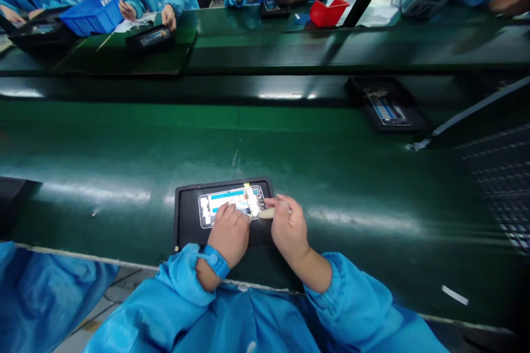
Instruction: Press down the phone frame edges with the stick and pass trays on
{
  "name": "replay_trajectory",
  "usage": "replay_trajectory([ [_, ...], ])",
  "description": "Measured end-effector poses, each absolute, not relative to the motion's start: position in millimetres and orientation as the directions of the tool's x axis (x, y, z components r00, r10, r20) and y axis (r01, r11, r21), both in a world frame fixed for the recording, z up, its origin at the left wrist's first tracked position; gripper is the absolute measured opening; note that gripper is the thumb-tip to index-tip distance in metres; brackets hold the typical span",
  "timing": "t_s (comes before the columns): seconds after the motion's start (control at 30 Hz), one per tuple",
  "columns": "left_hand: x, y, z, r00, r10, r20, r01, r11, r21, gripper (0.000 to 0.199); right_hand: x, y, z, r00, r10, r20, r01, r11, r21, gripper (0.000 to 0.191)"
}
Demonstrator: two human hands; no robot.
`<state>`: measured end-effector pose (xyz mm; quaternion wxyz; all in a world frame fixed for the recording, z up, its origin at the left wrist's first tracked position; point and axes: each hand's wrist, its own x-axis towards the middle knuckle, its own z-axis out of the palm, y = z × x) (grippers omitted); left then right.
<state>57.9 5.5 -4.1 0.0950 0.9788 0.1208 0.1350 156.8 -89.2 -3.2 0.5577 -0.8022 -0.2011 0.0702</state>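
Note:
An opened smartphone with its inner parts showing lies in a shallow black tray in front of me. My left hand, a blue wristband behind it, is bent over the phone's near edge with its fingers together, pressing on it. In my right hand is a beige stick-like tool, gripped between thumb and fingers. Its tip touches or hovers just over the phone's right end; which one I cannot tell. A small yellow tab sticks up at the phone's far edge.
Another black tray with an opened phone sits at the back right, near a metal bar. A white strip lies on the green bench. Across the line, co-workers handle phones beside a blue bin and a red bin.

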Motion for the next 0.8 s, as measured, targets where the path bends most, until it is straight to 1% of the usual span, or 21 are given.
replay_trajectory([
  [0.23, 57.8, 5.4, -5.1, 0.935, 0.264, 0.237, 0.213, -0.952, 0.222, 0.014, 156.3, -88.2, -3.7, 0.885, 0.437, 0.158, 0.305, -0.29, -0.907, 0.021],
  [0.37, 58.3, 5.0, -3.1, 0.933, 0.269, 0.238, 0.215, -0.949, 0.23, 0.016, 156.6, -88.6, -4.9, 0.88, 0.456, 0.132, 0.302, -0.323, -0.897, 0.022],
  [0.47, 58.7, 5.0, -2.0, 0.935, 0.268, 0.232, 0.215, -0.949, 0.23, 0.017, 157.4, -88.8, -1.4, 0.859, 0.489, 0.148, 0.344, -0.339, -0.875, 0.024],
  [0.57, 58.6, 5.5, -1.8, 0.936, 0.269, 0.226, 0.218, -0.949, 0.228, 0.017, 158.7, -86.8, 6.8, 0.79, 0.587, 0.175, 0.436, -0.339, -0.834, 0.027],
  [0.67, 58.1, 6.0, -1.7, 0.942, 0.259, 0.214, 0.211, -0.951, 0.226, 0.017, 158.8, -82.7, 14.5, 0.717, 0.676, 0.171, 0.533, -0.373, -0.759, 0.03],
  [0.8, 57.7, 6.3, -1.1, 0.945, 0.257, 0.204, 0.205, -0.948, 0.243, 0.019, 156.3, -76.5, 15.4, 0.631, 0.746, 0.214, 0.658, -0.368, -0.657, 0.035],
])
